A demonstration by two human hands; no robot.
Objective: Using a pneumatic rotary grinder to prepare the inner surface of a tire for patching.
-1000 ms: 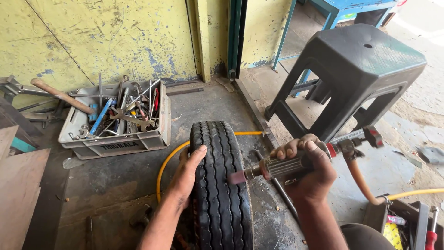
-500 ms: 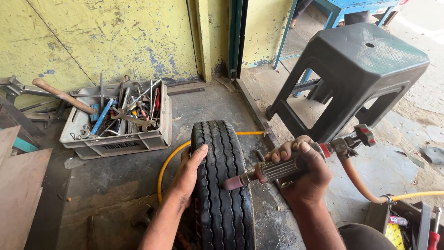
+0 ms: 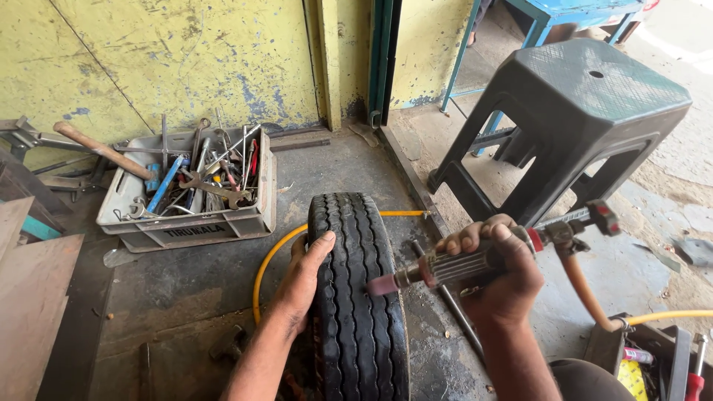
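Observation:
A black tyre (image 3: 356, 297) stands upright on the concrete floor in front of me, tread facing up. My left hand (image 3: 303, 278) lies flat against its left side, thumb on the tread. My right hand (image 3: 499, 276) grips a pneumatic grinder (image 3: 475, 260) with a ribbed grey body and a pinkish stone tip. The tip touches the right edge of the tread. An orange air hose (image 3: 583, 289) runs from the tool's back end down to the right.
A grey crate of wrenches and hand tools (image 3: 189, 189) sits by the yellow wall at left. A dark plastic stool (image 3: 572, 119) stands at right. A yellow hose (image 3: 267, 260) loops behind the tyre. Wooden boards (image 3: 30, 297) lie at far left.
My right hand has brought the grinder's tip leftward and down onto the tyre's tread. My left hand stays on the tyre.

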